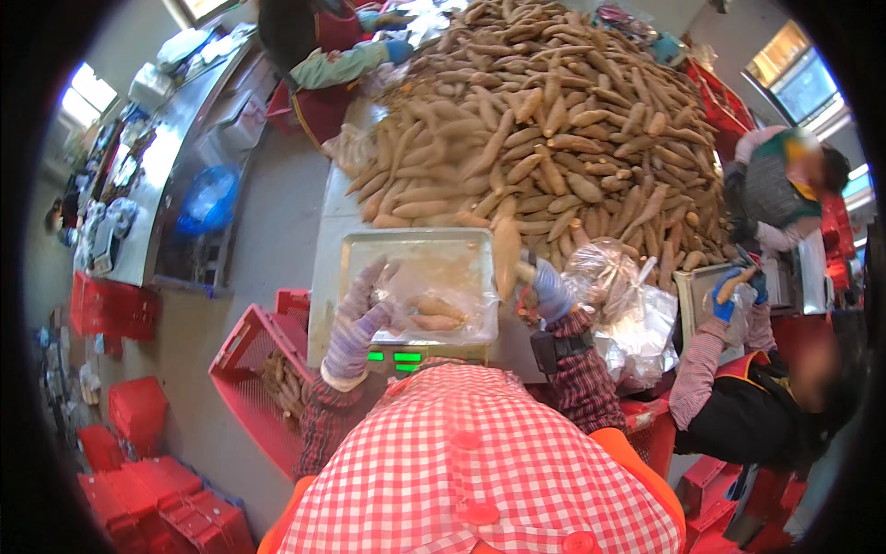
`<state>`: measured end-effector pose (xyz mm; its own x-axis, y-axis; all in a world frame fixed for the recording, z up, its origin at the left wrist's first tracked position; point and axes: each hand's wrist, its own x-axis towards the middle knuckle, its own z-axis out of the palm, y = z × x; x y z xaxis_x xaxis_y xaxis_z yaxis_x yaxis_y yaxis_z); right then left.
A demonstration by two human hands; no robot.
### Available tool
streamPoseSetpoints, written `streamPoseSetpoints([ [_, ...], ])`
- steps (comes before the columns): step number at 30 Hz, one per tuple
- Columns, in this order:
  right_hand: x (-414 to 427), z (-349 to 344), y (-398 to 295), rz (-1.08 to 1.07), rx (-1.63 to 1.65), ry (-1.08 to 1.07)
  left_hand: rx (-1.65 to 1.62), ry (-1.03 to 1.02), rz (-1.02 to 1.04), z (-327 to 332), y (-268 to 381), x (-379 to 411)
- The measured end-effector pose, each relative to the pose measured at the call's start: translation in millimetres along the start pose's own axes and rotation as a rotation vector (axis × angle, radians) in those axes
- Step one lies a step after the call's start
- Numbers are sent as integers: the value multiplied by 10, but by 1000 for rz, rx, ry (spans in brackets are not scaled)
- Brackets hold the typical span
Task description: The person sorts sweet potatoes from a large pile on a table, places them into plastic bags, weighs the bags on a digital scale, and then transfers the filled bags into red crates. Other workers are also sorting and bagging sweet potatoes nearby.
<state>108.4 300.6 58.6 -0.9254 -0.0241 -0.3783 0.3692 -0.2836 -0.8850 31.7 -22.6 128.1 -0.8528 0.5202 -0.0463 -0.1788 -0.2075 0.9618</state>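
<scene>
In front of me a metal tray [415,240] rests on a scale with lit green displays [407,357]. A clear plastic bag [477,313] lies in the tray with a few sweet potatoes [435,314] inside. My left hand [365,299], in a knit glove, pinches the bag's left edge over the tray. Just past the tray's right rim, my gloved right hand [547,282] grips a long sweet potato [507,253] from its right side; its fingers are partly hidden. Beyond the tray rises a big heap of sweet potatoes [554,145].
Crumpled clear bags [633,318] lie right of my right hand. A red crate [252,367] holding sweet potatoes stands at lower left. At right a co-worker's blue-gloved hand [727,294] is by a sweet potato and another tray [692,298]. Other people stand at far left and right.
</scene>
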Motion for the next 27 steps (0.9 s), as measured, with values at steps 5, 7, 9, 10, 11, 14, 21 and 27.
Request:
streamPoseSetpoints([
  [5,203,760,209,-78,-641,-308,-18,-10,-54,-7,-5,2],
  [7,316,934,304,-88,-793,-233,-13,-26,-50,-13,-23,-7],
  [9,414,987,357,-72,-827,-203,-13,-16,-34,-33,-32,-31],
  [10,460,994,371,-90,-765,-228,-11,-3,-26,-48,-34,-44],
  [11,484,988,387,-91,-716,-238,-10,12,-18,-62,-38,-56],
  [14,513,898,416,-252,-598,-135,-38,29,-16,-98,-60,-65],
  [21,542,206,501,-113,-587,145,-55,51,-3,-58,-96,-46],
  [27,719,-641,693,275,-1133,745,2,41,-11,37,20,35],
])
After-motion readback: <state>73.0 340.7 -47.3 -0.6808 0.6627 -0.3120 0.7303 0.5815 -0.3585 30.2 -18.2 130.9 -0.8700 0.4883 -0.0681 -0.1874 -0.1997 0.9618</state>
